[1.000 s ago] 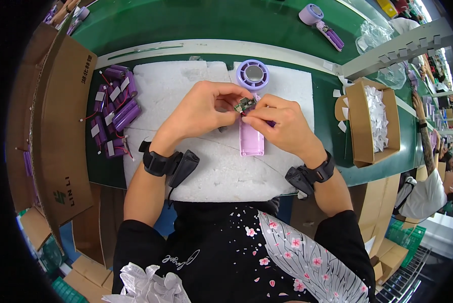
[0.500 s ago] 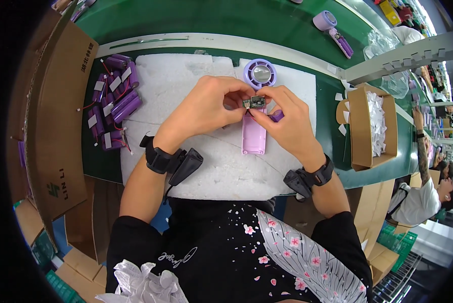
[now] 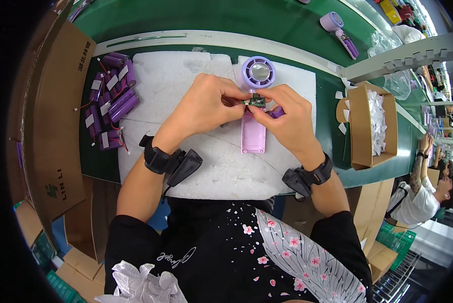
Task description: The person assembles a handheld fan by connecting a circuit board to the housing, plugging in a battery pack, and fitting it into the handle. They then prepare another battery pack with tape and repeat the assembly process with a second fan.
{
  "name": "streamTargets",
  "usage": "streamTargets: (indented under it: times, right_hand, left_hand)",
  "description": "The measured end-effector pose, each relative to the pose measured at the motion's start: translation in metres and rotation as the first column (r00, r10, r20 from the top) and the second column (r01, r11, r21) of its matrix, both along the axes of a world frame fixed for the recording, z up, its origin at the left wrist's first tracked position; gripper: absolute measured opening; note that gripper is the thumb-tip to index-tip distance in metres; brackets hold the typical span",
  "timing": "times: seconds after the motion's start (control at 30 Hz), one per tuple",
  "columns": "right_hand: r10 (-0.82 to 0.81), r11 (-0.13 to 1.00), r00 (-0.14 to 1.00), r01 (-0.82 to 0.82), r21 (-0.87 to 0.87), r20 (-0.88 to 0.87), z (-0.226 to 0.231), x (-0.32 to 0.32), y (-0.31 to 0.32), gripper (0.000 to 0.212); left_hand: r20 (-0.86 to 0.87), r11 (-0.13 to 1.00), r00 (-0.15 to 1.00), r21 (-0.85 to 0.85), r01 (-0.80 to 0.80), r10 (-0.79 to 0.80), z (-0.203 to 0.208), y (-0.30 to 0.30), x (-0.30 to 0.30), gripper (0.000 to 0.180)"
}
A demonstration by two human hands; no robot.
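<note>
A small green circuit board (image 3: 257, 100) is held between my two hands, over a purple handheld fan. My left hand (image 3: 211, 103) pinches at the board's left edge, where a small white connector partly shows between the fingertips. My right hand (image 3: 291, 117) grips the board's right side with thumb and forefinger. A purple cylindrical battery (image 3: 276, 112) is tucked in that same hand, mostly covered by the fingers. Below the board lies the open, light-purple handle shell (image 3: 253, 135). The round fan head (image 3: 259, 72) rests above it on the white foam sheet (image 3: 196, 171).
Several purple batteries with wires (image 3: 108, 103) lie at the left, beside a tall cardboard box (image 3: 60, 126). A small carton of white pieces (image 3: 358, 129) stands at the right. Another opened fan (image 3: 332, 21) lies at the far right. A co-worker (image 3: 421, 202) is at the right edge.
My left fingertips have closed in on the board's left edge, and the board has turned slightly. The battery in my right hand stays there. The co-worker's arms have moved.
</note>
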State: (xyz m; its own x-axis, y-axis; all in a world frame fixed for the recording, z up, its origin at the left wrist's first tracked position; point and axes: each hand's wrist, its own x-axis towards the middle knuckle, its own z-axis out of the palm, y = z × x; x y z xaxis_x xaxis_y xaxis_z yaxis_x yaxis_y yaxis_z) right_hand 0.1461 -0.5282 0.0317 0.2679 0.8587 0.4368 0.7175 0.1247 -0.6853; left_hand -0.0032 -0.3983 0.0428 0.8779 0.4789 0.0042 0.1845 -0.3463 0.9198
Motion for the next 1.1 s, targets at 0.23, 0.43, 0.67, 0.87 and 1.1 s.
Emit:
streamTargets:
  times: [0.23, 0.43, 0.67, 0.87, 1.1]
  right_hand:
    - [-0.008, 1.000, 1.000, 0.008, -0.003, -0.008, -0.001, -0.001, -0.001, 0.026]
    - [-0.021, 0.995, 0.994, 0.010, -0.104, -0.104, 0.007, -0.002, -0.003, 0.023]
    - [-0.007, 0.989, 0.998, -0.003, -0.145, -0.069, 0.013, 0.001, -0.007, 0.018]
    - [0.008, 0.992, 1.000, -0.008, -0.128, -0.006, 0.010, 0.001, -0.008, 0.015]
    - [-0.010, 0.986, 1.000, 0.013, -0.165, 0.014, 0.013, -0.001, -0.011, 0.015]
  left_hand:
    - [0.009, 0.999, 1.000, 0.041, 0.000, 0.000, 0.004, -0.002, 0.001, 0.023]
    - [-0.013, 0.999, 0.999, -0.006, 0.035, -0.035, 0.000, 0.003, -0.001, 0.024]
    - [-0.071, 0.970, 0.992, -0.226, 0.089, -0.107, -0.001, 0.007, -0.001, 0.027]
    - [-0.040, 0.935, 0.991, -0.338, 0.105, -0.126, -0.002, 0.005, 0.001, 0.026]
    - [-0.038, 0.928, 0.992, -0.360, 0.099, -0.121, -0.004, 0.004, 0.003, 0.025]
